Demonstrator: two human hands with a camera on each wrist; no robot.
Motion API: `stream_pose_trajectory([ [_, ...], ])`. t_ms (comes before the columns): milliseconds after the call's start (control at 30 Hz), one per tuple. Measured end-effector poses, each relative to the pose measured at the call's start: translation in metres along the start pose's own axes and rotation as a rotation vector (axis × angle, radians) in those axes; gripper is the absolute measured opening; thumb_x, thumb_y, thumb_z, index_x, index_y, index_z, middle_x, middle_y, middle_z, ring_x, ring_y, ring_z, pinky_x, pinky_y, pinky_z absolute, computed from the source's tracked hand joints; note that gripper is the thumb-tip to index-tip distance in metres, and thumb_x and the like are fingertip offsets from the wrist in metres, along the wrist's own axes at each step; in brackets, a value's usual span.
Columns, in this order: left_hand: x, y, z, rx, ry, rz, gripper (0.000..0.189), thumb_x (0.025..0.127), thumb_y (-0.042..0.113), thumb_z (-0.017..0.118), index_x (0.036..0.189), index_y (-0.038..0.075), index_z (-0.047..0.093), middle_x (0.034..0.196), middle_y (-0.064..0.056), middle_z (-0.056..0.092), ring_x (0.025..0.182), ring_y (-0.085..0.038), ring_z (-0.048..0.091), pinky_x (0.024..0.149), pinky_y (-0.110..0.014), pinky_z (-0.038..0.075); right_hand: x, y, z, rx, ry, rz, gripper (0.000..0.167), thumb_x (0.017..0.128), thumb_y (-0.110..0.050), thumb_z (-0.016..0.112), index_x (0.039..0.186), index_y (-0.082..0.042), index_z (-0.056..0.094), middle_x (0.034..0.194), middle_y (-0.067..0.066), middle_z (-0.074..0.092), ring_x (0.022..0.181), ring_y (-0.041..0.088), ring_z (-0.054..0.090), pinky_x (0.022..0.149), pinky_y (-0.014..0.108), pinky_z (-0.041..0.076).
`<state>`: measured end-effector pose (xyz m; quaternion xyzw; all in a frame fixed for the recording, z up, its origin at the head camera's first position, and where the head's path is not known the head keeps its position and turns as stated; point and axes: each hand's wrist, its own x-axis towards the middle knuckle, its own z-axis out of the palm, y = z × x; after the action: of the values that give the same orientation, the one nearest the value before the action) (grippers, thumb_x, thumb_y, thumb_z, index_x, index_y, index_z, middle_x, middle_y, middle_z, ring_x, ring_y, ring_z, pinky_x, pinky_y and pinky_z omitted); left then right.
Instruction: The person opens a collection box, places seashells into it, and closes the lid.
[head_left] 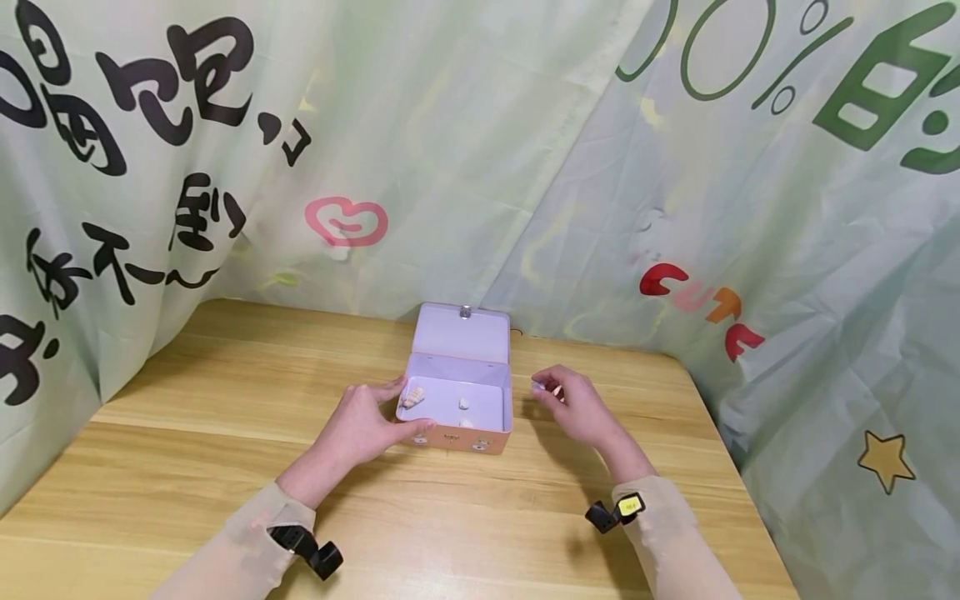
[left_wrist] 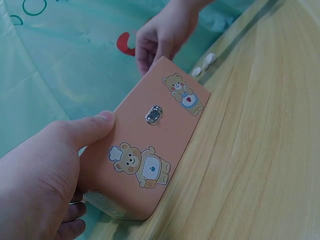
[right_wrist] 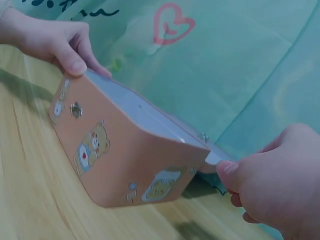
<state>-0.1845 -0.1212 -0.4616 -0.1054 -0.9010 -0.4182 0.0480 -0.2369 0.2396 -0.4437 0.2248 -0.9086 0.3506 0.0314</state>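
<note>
- An orange tin box (head_left: 452,447) is stood upright on the wooden surface (head_left: 450,521), its lid (head_left: 461,337) tipped back.
- The box is gripped at its left side by the left hand (head_left: 366,423), with the thumb laid on the front rim.
- A small pale piece (head_left: 537,386) is pinched in the curled fingers of the right hand (head_left: 579,408), just right of the box.
- A striped shell (head_left: 412,397) and two small white pieces (head_left: 464,403) are held inside.
- More white lumps (left_wrist: 210,59) are seen beside the box.
</note>
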Motion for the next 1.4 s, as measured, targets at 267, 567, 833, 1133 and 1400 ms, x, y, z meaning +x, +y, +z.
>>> stream_pose_trajectory([
  [267,0.000,-0.001,0.001,0.007,0.008,-0.001,0.101,0.074,0.068,0.089,0.146,0.004,0.060,0.145,-0.015,0.059,0.034,-0.003,0.027,0.034,-0.027,0.035,0.003,-0.015,-0.001,0.045,0.020,-0.051,0.021,0.106,-0.013,0.068,0.117,0.005,0.071,0.095,0.000,0.070,0.086,0.016,0.063,0.077,0.035,0.055],
  [567,0.000,-0.002,0.002,0.001,0.009,0.009,0.099,0.075,0.066,0.089,0.145,0.003,0.060,0.144,-0.016,0.060,0.034,-0.003,0.027,0.034,-0.027,0.034,0.007,-0.030,0.001,0.054,0.043,-0.106,0.020,0.105,-0.013,0.070,0.116,0.004,0.072,0.097,0.001,0.070,0.086,0.017,0.064,0.078,0.037,0.057],
  [833,0.000,-0.003,0.002,-0.002,0.009,0.013,0.099,0.075,0.065,0.090,0.145,0.002,0.060,0.142,-0.018,0.060,0.034,-0.003,0.027,0.034,-0.026,0.034,0.013,-0.041,0.007,0.079,0.032,-0.132,0.018,0.104,-0.013,0.072,0.114,0.001,0.074,0.094,-0.001,0.071,0.083,0.016,0.064,0.074,0.038,0.057],
  [1133,0.002,-0.004,0.002,0.008,0.009,0.023,0.100,0.075,0.067,0.089,0.144,0.001,0.060,0.141,-0.020,0.060,0.034,-0.002,0.027,0.034,-0.027,0.034,0.020,-0.054,0.017,0.108,0.011,-0.149,0.016,0.104,-0.013,0.071,0.114,-0.001,0.074,0.097,0.000,0.071,0.084,0.016,0.063,0.076,0.039,0.057],
  [1400,0.002,-0.005,0.002,0.008,0.010,0.027,0.102,0.074,0.069,0.088,0.144,0.000,0.060,0.142,-0.019,0.060,0.033,-0.003,0.028,0.035,-0.028,0.035,0.027,-0.061,0.030,0.114,-0.030,-0.165,0.020,0.104,-0.012,0.071,0.116,0.004,0.073,0.095,0.000,0.068,0.085,0.016,0.062,0.076,0.035,0.057],
])
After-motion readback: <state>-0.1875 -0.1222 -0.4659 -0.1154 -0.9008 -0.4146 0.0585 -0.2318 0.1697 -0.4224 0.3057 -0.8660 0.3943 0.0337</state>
